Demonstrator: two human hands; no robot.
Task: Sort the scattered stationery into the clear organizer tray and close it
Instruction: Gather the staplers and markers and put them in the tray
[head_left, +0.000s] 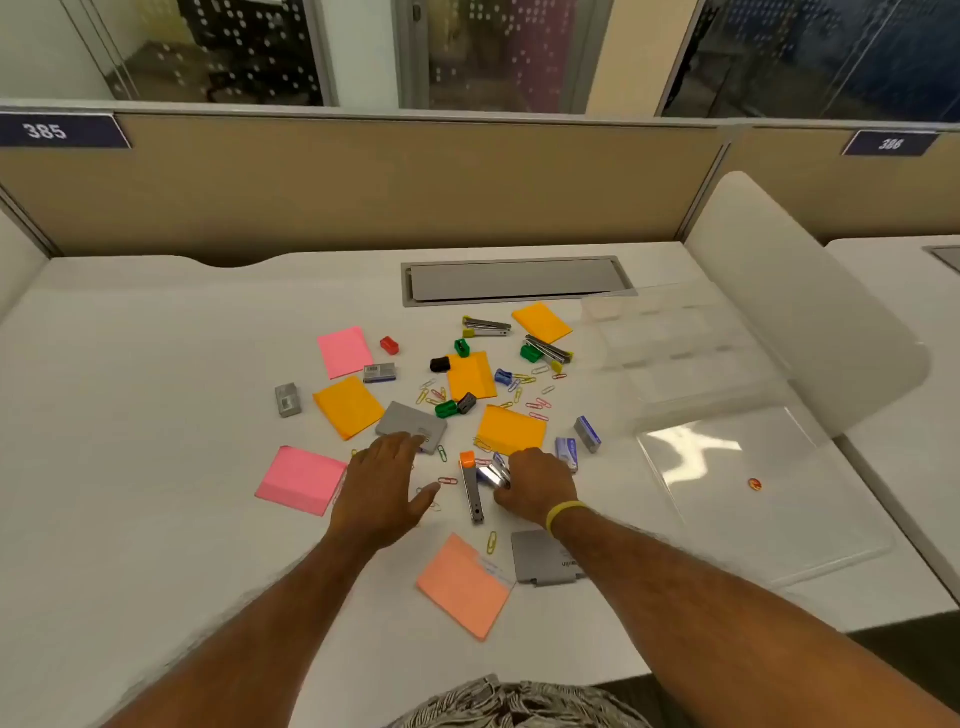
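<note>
A white desk (156, 415) fills the view. A beige partition (363, 192) stands along its far edge, with number plates 385 (52, 131) and 386 (889, 143). Beyond the partition are glass panes (234, 52) looking into a dim room. A grey cable flap (514, 280) is set into the desk near the far edge, and a frosted divider (789, 291) stands along the right edge.

The clear organizer tray (675, 353) lies open toward the right edge. Its lid (753, 493) is folded flat toward the near right corner.

The stationery is scattered over the middle of the desk: orange sticky pads (348, 405), pink sticky pads (301, 480), coloured paper clips (519, 384), sharpeners (447, 409), staplers (485, 327) and staple boxes (587, 434).

The left hand (384, 483) is held low over the desk with its grip spread and fingers straight. Its fingertips are at a flat grey case (410, 423).

The right hand (540, 488), with a yellow wristband (566, 512) at the wrist, has its grip curled and pinching a small silver-and-blue item (493, 475). That item is just beside an orange-tipped stapler (472, 493) lying on the desk.
</note>
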